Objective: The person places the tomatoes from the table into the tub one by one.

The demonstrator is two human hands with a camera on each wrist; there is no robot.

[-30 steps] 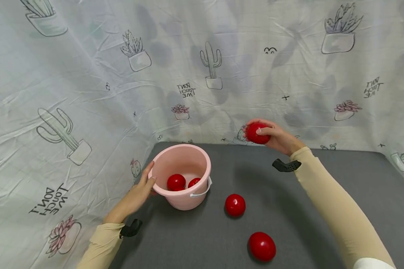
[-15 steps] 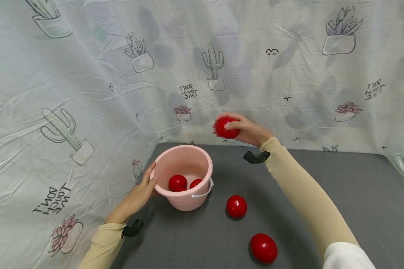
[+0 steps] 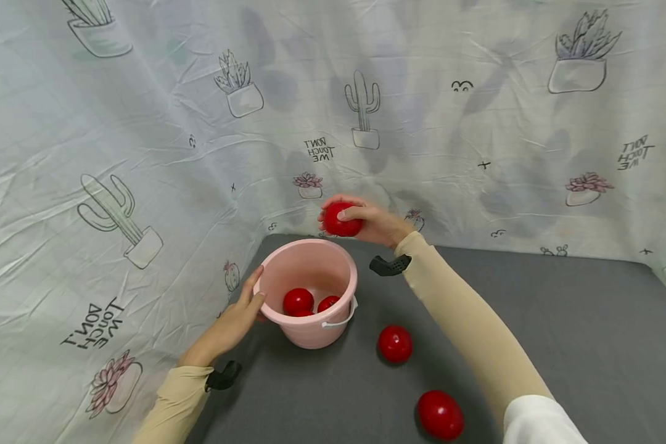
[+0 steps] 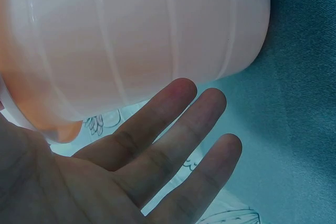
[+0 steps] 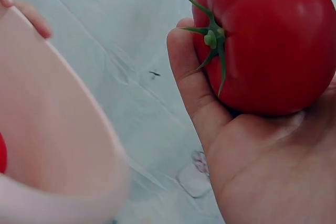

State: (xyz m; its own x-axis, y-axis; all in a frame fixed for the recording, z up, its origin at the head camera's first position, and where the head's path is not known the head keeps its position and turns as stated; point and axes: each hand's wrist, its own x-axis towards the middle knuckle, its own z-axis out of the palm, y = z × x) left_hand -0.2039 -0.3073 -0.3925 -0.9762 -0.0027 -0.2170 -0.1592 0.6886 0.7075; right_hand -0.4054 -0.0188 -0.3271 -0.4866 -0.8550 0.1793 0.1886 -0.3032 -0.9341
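My right hand (image 3: 366, 221) holds a red tomato (image 3: 341, 219) in the air, just above the far rim of a pink bucket (image 3: 305, 256). The right wrist view shows this tomato (image 5: 273, 40) with its green star-shaped stem, cradled between palm and fingers. My left hand (image 3: 234, 322) grips the bucket's left rim with thumb and index finger. In the left wrist view, the other fingers (image 4: 173, 148) stretch straight along the bucket's outer wall (image 4: 142, 35). Inside the bucket lie several tomatoes, one (image 3: 298, 302) in plain sight and others partly hidden.
Two more tomatoes rest on the dark grey table (image 3: 311, 394): one (image 3: 395, 344) right of the bucket, another (image 3: 440, 415) nearer the front. The bucket's white handle (image 3: 340, 320) hangs at its right side. A cactus-printed curtain (image 3: 438, 135) encloses the back and left.
My right hand has carried its tomato leftward, from right of the bucket to above its far rim. My left hand has kept its hold on the bucket.
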